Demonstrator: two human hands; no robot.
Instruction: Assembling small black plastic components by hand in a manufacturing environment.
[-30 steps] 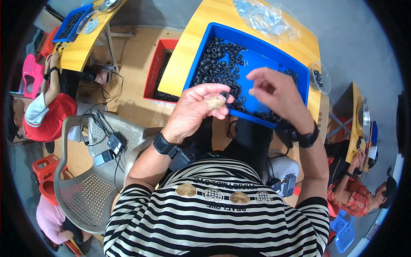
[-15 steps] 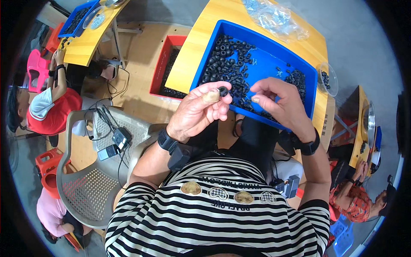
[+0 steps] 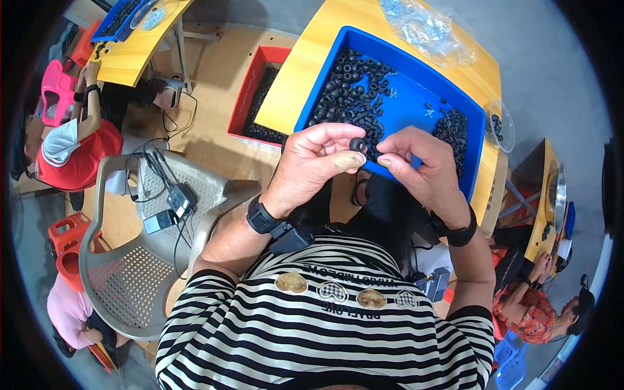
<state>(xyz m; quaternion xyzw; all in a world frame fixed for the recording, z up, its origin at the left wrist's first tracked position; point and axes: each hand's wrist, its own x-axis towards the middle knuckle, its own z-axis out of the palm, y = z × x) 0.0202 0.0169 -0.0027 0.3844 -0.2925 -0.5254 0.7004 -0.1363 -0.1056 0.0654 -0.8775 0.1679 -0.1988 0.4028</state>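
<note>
A small round black plastic piece with a hole in its face is pinched between the thumb and fingers of my left hand, whose thumb wears a tan covering. Close by on the right, my right hand has thumb and forefinger drawn together near that piece; whether a tiny part sits between them I cannot make out. Both hands are over the near edge of a blue tray. Inside it, larger black ring-like pieces lie on the left, and smaller black pieces are heaped on the right.
The tray stands on a yellow table with a crumpled clear bag and a clear bowl. Left of it is a red bin of black pieces. A grey chair holds cables and boxes. Other people work at both sides.
My left hand has moved right and turned the black piece, which now shows its holed face. My right hand's fingertips have come down and closer to it.
</note>
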